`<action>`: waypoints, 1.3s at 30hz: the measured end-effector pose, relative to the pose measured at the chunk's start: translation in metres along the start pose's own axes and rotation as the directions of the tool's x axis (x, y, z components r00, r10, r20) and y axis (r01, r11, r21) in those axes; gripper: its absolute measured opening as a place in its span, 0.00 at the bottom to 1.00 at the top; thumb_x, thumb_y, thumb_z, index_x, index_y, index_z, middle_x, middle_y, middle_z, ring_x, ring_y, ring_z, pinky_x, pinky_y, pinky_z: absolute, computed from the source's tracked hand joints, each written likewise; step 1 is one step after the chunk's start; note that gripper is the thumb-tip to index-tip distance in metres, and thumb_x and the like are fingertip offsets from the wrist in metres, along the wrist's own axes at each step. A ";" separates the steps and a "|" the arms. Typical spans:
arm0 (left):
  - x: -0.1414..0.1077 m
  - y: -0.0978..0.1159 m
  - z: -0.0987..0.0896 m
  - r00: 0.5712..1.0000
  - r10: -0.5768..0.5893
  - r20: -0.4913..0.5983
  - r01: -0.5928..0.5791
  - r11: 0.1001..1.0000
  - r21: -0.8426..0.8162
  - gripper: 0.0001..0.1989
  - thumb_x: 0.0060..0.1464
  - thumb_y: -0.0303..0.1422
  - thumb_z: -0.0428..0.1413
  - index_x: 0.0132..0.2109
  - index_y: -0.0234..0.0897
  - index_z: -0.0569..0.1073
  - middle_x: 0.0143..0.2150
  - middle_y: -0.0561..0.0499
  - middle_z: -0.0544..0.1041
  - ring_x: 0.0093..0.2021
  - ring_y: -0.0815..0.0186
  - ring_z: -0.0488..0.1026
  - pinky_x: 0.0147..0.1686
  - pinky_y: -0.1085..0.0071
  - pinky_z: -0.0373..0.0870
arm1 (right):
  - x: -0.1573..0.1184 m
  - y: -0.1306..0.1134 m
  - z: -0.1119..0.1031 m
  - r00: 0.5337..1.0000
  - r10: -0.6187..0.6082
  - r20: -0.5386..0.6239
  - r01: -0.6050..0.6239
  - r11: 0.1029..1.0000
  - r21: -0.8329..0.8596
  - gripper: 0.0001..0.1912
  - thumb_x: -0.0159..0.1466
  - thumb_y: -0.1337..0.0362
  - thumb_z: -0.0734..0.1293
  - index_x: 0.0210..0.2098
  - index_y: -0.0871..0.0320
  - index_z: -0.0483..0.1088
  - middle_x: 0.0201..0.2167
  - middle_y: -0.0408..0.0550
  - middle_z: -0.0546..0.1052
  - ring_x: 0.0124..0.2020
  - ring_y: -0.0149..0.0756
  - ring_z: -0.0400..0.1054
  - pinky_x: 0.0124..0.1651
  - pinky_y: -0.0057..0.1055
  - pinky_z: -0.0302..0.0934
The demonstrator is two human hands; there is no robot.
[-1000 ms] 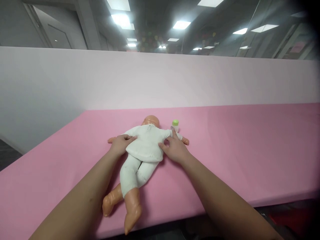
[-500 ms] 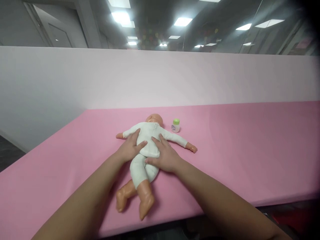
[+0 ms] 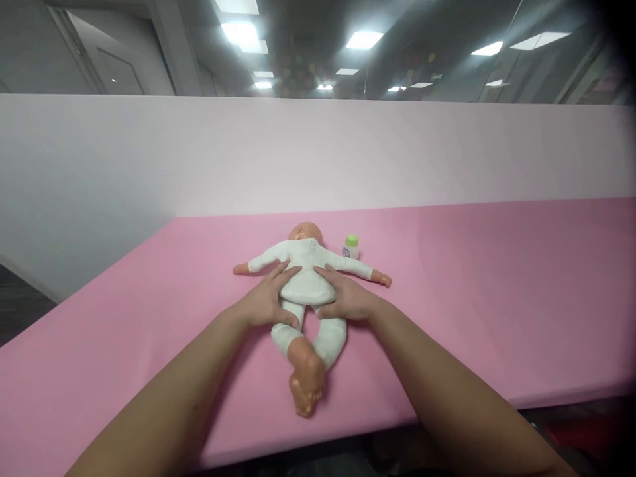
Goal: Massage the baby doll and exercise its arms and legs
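Doll (image 3: 309, 281) between left grip (image 3: 264, 301) and right grip (image 3: 354, 298), both touching.

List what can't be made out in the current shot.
All in the head view:
Jar: label print too small and blurred; base partly hidden by the sleeve of the doll.
Doll's sides: covered by the left hand and right hand.
Doll's underside: hidden against the pink tabletop.
Red item, lower right: lost in darkness.

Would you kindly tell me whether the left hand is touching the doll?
Touching: the head view shows the left hand resting on the doll, across its side and thigh.
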State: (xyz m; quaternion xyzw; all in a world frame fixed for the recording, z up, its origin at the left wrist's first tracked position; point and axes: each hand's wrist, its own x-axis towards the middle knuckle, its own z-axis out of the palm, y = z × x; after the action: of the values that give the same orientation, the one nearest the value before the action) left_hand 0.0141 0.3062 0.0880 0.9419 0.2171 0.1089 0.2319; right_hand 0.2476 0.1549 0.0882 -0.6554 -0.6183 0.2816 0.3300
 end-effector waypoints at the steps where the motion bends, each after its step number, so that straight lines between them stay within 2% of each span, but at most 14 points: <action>1: 0.000 -0.003 -0.002 1.000 0.011 0.006 -0.011 1.000 -0.017 0.65 0.38 0.53 0.73 0.77 0.51 0.48 0.80 0.42 0.35 0.77 0.37 0.39 0.69 0.42 0.54 | 0.000 0.003 -0.004 0.999 -0.005 0.039 0.004 1.000 0.028 0.59 0.52 0.57 0.81 0.75 0.42 0.49 0.78 0.49 0.44 0.73 0.60 0.50 0.67 0.54 0.58; 7: -0.003 -0.010 -0.010 0.999 0.017 0.040 -0.017 1.000 0.003 0.67 0.36 0.55 0.73 0.77 0.55 0.47 0.80 0.43 0.37 0.77 0.37 0.41 0.68 0.42 0.56 | 0.000 0.009 -0.018 0.987 -0.004 0.161 -0.009 0.997 0.081 0.61 0.55 0.63 0.78 0.77 0.41 0.39 0.74 0.52 0.58 0.71 0.59 0.57 0.66 0.56 0.59; 9: -0.005 -0.006 -0.011 1.000 0.014 0.021 -0.015 0.998 0.057 0.65 0.37 0.56 0.72 0.77 0.54 0.49 0.80 0.42 0.39 0.77 0.36 0.43 0.68 0.40 0.57 | -0.003 0.006 -0.016 0.992 -0.039 0.116 0.031 0.997 0.074 0.60 0.56 0.62 0.77 0.77 0.44 0.40 0.74 0.53 0.57 0.71 0.58 0.56 0.66 0.55 0.59; 11: -0.006 0.003 -0.011 0.998 0.020 -0.065 -0.012 0.992 0.127 0.59 0.41 0.58 0.69 0.76 0.51 0.54 0.79 0.41 0.46 0.76 0.36 0.46 0.67 0.40 0.58 | -0.005 0.000 -0.011 0.996 -0.084 -0.015 0.085 0.996 0.039 0.55 0.59 0.59 0.76 0.77 0.47 0.45 0.74 0.53 0.57 0.72 0.57 0.54 0.67 0.53 0.58; 13: -0.006 0.018 -0.009 0.971 0.048 -0.234 -0.003 0.982 0.186 0.46 0.49 0.57 0.65 0.71 0.47 0.64 0.74 0.40 0.58 0.72 0.39 0.56 0.64 0.43 0.64 | -0.007 -0.006 -0.004 0.968 -0.155 -0.199 0.150 0.988 -0.039 0.46 0.61 0.55 0.75 0.73 0.50 0.55 0.72 0.53 0.61 0.70 0.55 0.57 0.66 0.50 0.59; 15: -0.006 0.034 -0.003 0.920 0.116 -0.374 -0.026 0.971 0.236 0.30 0.57 0.52 0.61 0.61 0.42 0.75 0.63 0.40 0.71 0.63 0.45 0.68 0.58 0.49 0.70 | -0.007 -0.012 0.003 0.908 -0.239 -0.345 0.204 0.969 -0.136 0.31 0.62 0.55 0.73 0.63 0.52 0.69 0.62 0.51 0.73 0.63 0.51 0.65 0.62 0.45 0.62; 16: -0.005 0.042 0.001 0.907 0.155 -0.391 -0.051 0.963 0.263 0.22 0.60 0.47 0.59 0.55 0.41 0.78 0.56 0.41 0.75 0.57 0.49 0.72 0.55 0.52 0.72 | -0.007 -0.014 0.007 0.890 -0.272 -0.367 0.219 0.959 -0.179 0.21 0.63 0.57 0.72 0.55 0.53 0.74 0.55 0.49 0.78 0.57 0.47 0.70 0.57 0.42 0.64; 18: -0.003 0.055 0.010 0.920 0.205 -0.335 -0.098 0.946 0.309 0.12 0.62 0.40 0.56 0.45 0.40 0.79 0.43 0.45 0.77 0.46 0.54 0.75 0.47 0.56 0.73 | -0.004 -0.015 0.015 0.903 -0.286 -0.320 0.209 0.944 -0.254 0.05 0.65 0.62 0.68 0.38 0.53 0.78 0.39 0.45 0.81 0.42 0.41 0.73 0.45 0.36 0.64; 20: -0.001 0.060 0.017 0.950 0.191 -0.248 -0.107 0.942 0.318 0.10 0.62 0.35 0.53 0.40 0.40 0.79 0.37 0.46 0.77 0.41 0.55 0.75 0.41 0.59 0.71 | 0.000 -0.015 0.023 0.942 -0.251 -0.223 0.168 0.928 -0.334 0.10 0.65 0.67 0.66 0.27 0.54 0.75 0.30 0.43 0.78 0.32 0.37 0.70 0.34 0.34 0.58; 22: 0.003 0.059 0.021 0.969 0.148 -0.198 -0.086 0.954 0.288 0.10 0.61 0.34 0.54 0.36 0.40 0.80 0.33 0.46 0.76 0.38 0.55 0.74 0.37 0.60 0.69 | 0.003 -0.014 0.029 0.961 -0.219 -0.171 0.135 0.905 -0.402 0.13 0.65 0.67 0.66 0.24 0.55 0.72 0.25 0.44 0.76 0.27 0.36 0.66 0.30 0.34 0.52; 25: 0.009 0.055 0.023 0.981 0.078 -0.179 -0.039 0.976 0.212 0.11 0.58 0.36 0.57 0.28 0.41 0.78 0.27 0.45 0.74 0.32 0.56 0.73 0.34 0.60 0.66 | 0.008 -0.014 0.033 0.965 -0.213 -0.150 0.128 0.888 -0.441 0.16 0.66 0.66 0.67 0.21 0.55 0.71 0.21 0.45 0.73 0.23 0.35 0.62 0.28 0.35 0.48; 30: 0.009 0.050 0.018 0.989 -0.013 -0.150 0.033 0.991 0.129 0.20 0.58 0.37 0.56 0.19 0.40 0.64 0.19 0.49 0.68 0.21 0.63 0.63 0.25 0.63 0.55 | 0.011 -0.011 0.030 0.957 -0.272 -0.106 0.206 0.887 -0.412 0.17 0.63 0.68 0.69 0.18 0.56 0.67 0.17 0.41 0.69 0.20 0.32 0.58 0.26 0.34 0.45; 33: 0.005 0.046 0.016 0.984 -0.055 -0.172 0.062 0.998 0.033 0.22 0.63 0.38 0.51 0.21 0.39 0.60 0.18 0.52 0.65 0.20 0.66 0.59 0.23 0.64 0.51 | 0.012 -0.005 0.030 0.928 -0.321 -0.191 0.249 0.913 -0.323 0.18 0.67 0.65 0.67 0.20 0.56 0.68 0.19 0.39 0.72 0.22 0.31 0.62 0.28 0.32 0.50; 39: 0.001 0.043 0.013 0.941 0.024 -0.336 0.010 0.995 0.101 0.16 0.64 0.36 0.53 0.27 0.39 0.69 0.27 0.52 0.73 0.30 0.64 0.70 0.33 0.65 0.64 | 0.014 0.006 0.026 0.890 -0.377 -0.257 0.335 0.922 -0.194 0.12 0.71 0.62 0.67 0.31 0.53 0.77 0.27 0.39 0.79 0.30 0.34 0.71 0.36 0.32 0.60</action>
State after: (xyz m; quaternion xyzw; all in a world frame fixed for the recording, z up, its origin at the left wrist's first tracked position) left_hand 0.0345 0.2678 0.0975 0.9207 0.2554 0.2581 0.1431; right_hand 0.2324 0.1709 0.0681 -0.5868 -0.6919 0.0719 0.4145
